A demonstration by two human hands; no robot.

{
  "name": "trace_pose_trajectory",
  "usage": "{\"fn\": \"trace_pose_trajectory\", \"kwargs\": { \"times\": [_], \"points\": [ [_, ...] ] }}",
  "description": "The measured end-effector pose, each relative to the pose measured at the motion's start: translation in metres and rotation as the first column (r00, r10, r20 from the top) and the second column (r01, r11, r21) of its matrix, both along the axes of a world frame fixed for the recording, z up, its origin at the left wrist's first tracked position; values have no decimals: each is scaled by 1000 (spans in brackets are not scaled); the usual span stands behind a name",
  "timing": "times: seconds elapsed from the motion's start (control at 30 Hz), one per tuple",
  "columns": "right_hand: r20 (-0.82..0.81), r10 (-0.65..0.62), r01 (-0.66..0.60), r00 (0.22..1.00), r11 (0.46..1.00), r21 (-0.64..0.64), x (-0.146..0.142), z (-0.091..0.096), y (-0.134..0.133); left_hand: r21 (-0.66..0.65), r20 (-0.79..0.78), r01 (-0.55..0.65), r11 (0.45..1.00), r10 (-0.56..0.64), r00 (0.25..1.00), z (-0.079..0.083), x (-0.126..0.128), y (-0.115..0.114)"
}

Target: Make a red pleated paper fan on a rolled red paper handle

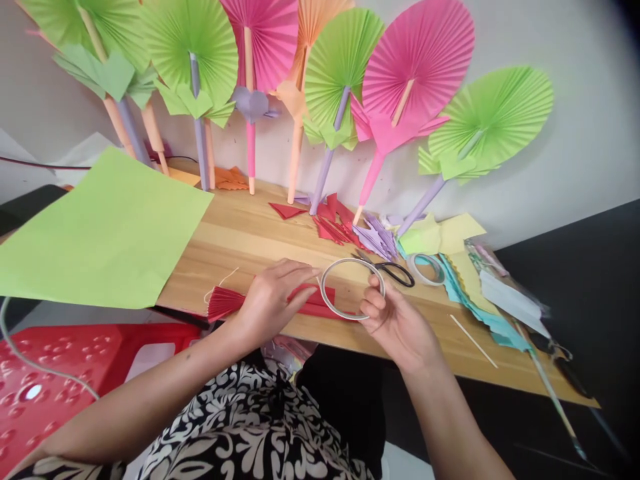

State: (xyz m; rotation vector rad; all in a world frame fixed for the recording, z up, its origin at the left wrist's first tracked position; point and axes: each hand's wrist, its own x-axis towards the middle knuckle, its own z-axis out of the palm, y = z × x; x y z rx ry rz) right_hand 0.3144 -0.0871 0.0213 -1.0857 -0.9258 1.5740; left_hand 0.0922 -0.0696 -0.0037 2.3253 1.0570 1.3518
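My right hand [393,317] grips a narrow roll of tape [353,319], seen as a thin pale ring tilted above the table. Stretched toward the ring's left side, my left hand [275,293] has its thumb and index finger apart. Under and beside it lies red pleated paper [225,303], folded like an accordion, partly hidden by the hand. Black-handled scissors [395,270] lie behind the ring, their blades partly covered by it. A wider roll of tape [434,268] rests to the right of the scissors.
Several paper fans [420,57] on rolled sticks lean against the wall behind the wooden table [225,233]. A green sheet [105,233] overhangs at left, above a red stool [55,360]. Red scraps [333,220], a white stick [473,340] and a brush [553,390] lie about.
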Motion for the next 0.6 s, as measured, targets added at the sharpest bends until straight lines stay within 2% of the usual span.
{"fn": "trace_pose_trajectory", "kwargs": {
  "times": [0.13, 0.23, 0.33, 0.43, 0.53, 0.6],
  "points": [
    [9, 68, -68, 998, 997, 35, 1, -3, 0, 42, -56, 15, 999, -12, 998, 1, -4, 0],
    [-25, 39, -38, 999, 999, 36, 2, -4, 3, 8, -79, 28, 1000, -28, 997, 8, -9, -1],
    [-83, -22, 21, 996, 1000, -6, 2, -4, 5, -165, -65, 95, 982, -107, 992, 26, -15, -3],
    [-69, 2, -2, 998, 1000, 4, 1, -4, 7, -364, 3, 179, 914, -191, 982, 49, -21, -1],
    [60, 92, -96, 994, 994, 58, 0, -4, 7, -480, -5, 210, 851, -242, 970, 72, -22, 4],
    [221, 118, -154, 968, 976, 152, 3, -2, 7, -519, -21, 208, 829, -256, 966, 82, -20, 8]
  ]
}}
